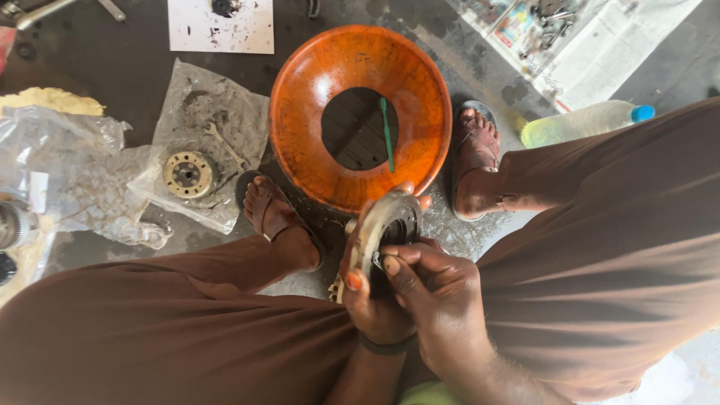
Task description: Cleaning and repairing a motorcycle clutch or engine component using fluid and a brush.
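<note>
Metal disc part [386, 225] clamped upright in left hand [371, 289], right hand [435, 289] fingertips pinching at its centre, above orange basin [300, 97] for catching drips.

Soft daylight, sharp focus, wide-angle bending at edges.

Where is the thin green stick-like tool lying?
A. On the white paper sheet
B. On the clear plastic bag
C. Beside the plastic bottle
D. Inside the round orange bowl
D: the thin green tool lies across the dark centre of the round orange bowl.
</note>
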